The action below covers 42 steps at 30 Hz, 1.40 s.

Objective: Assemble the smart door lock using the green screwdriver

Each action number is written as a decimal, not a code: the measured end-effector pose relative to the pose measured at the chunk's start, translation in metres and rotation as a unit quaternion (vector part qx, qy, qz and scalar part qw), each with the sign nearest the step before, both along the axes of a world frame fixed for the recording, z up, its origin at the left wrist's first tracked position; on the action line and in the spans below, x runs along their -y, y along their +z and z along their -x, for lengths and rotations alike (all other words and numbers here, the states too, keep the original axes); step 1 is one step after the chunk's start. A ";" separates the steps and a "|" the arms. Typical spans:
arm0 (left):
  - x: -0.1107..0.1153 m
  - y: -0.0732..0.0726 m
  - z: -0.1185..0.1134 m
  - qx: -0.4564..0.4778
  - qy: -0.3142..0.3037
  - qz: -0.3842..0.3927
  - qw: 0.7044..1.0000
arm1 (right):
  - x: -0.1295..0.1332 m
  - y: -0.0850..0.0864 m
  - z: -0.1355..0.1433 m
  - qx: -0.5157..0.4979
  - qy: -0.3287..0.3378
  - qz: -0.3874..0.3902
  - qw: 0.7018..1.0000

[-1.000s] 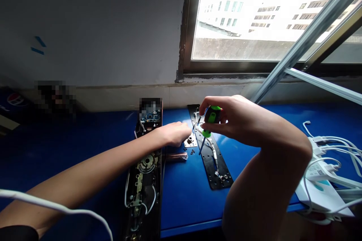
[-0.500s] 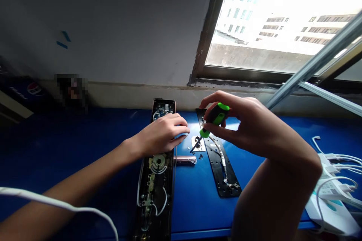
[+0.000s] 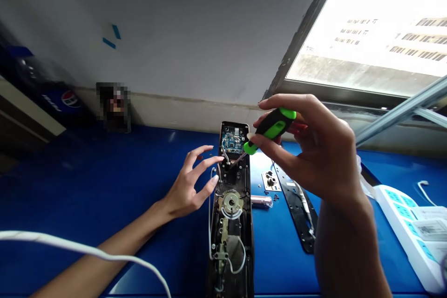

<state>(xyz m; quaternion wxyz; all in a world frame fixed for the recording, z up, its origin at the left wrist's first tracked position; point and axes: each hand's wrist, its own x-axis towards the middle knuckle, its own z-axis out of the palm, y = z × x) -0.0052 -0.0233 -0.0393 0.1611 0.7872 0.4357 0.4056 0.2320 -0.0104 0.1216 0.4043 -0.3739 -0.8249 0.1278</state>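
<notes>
My right hand [image 3: 303, 144] grips a black and green screwdriver [image 3: 274, 125], thumb and fingers round its handle. The screwdriver slants down to the left, its tip over the upper part of an opened lock housing [image 3: 232, 237]. I cannot tell whether the tip touches anything. Inside the long black housing are a blue circuit board [image 3: 232, 142], a round metal plate [image 3: 231, 202] and a white cable [image 3: 240, 260]. At the housing's left edge, my left hand [image 3: 192, 184] has its fingers apart and holds nothing, near a thin cable and small white connector.
Right of the housing lie a square metal plate [image 3: 270, 180], several small screws [image 3: 275, 198], a pinkish wrapped cylinder [image 3: 261, 202] and a long black plate [image 3: 295, 205] with a wire. A white power strip [image 3: 401, 223] is further right. A white cord [image 3: 87, 251] crosses the lower left.
The camera view has turned left. My left hand has moved off the housing to its left side with fingers spread. My right hand has brought the screwdriver from beside the housing to over it.
</notes>
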 end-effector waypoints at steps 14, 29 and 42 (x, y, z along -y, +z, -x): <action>0.012 0.003 -0.003 -0.004 -0.020 0.032 0.999 | 0.006 -0.007 0.019 -0.007 -0.010 -0.049 0.999; 0.012 0.005 -0.004 -0.019 -0.027 0.030 0.999 | 0.002 -0.017 0.023 -0.020 0.034 -0.087 0.995; 0.010 0.003 -0.004 -0.022 -0.042 0.059 0.997 | -0.001 -0.022 0.022 0.015 0.005 -0.156 0.988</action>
